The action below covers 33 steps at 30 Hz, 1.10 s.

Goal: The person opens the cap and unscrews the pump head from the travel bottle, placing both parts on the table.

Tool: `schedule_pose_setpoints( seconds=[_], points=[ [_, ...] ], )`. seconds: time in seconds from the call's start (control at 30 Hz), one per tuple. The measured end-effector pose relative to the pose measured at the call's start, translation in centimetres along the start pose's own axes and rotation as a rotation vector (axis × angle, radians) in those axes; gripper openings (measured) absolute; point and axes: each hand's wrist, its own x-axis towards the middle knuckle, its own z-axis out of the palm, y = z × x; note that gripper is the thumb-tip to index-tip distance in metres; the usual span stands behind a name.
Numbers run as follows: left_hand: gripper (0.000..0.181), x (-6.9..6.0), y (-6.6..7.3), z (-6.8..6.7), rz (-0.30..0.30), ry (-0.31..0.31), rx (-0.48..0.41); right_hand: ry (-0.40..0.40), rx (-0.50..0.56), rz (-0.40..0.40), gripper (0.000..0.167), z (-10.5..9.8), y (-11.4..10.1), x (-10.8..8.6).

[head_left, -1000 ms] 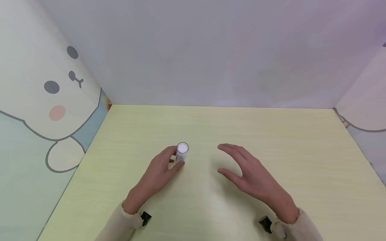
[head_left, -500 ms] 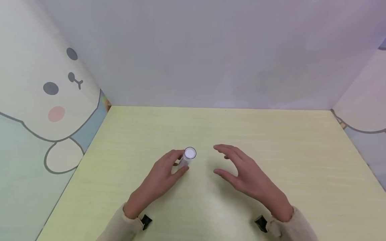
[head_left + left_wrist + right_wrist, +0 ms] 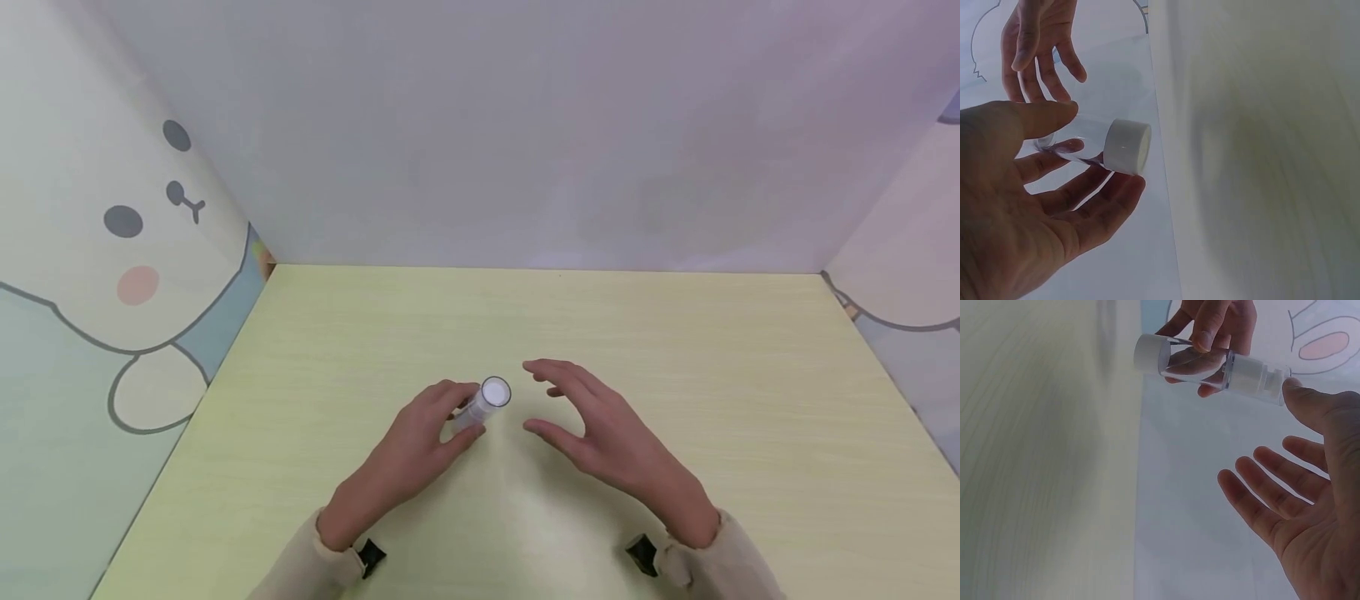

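Observation:
My left hand (image 3: 416,446) holds a small clear pump bottle (image 3: 491,396) between thumb and fingers, above the table. Its top leans to the right in the head view. The right wrist view shows the bottle's white base (image 3: 459,425) end nearest the table and a clear cap (image 3: 1257,378) over a white pump. In the left wrist view the white base (image 3: 1125,147) sticks out past the fingers. To the right of the bottle my right hand (image 3: 618,433) hovers with fingers spread and holds nothing. Its thumb overlaps the cap's end in the right wrist view; contact cannot be told.
Under both hands lies a pale yellow wood-grain table (image 3: 675,333). A plain grey-white wall panel (image 3: 525,133) rises along its back edge. Side panels with cartoon prints (image 3: 135,250) border the table on the left and right.
My left hand has moved right and slightly nearer me with the bottle, which now leans further right. My right hand has drifted a little left, so the hands are closer together.

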Motion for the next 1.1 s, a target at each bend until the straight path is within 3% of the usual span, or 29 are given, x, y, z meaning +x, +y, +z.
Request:
schedule_pose_setpoints(
  seconds=[0.5,0.73,1.1],
  points=[
    [0.045,0.2,0.7,0.8,0.077,-0.008,0.03,-0.003,0.071,-0.043,0.067,0.4,-0.2,0.3],
    [0.044,0.5,1.0,1.0,0.133,-0.01,0.047,-0.005,0.07,-0.023,0.068,0.4,-0.4,0.3],
    [0.043,1.0,1.4,1.1,0.169,-0.011,0.051,-0.021,0.134,0.019,0.062,0.2,-0.3,0.3]
  ],
)
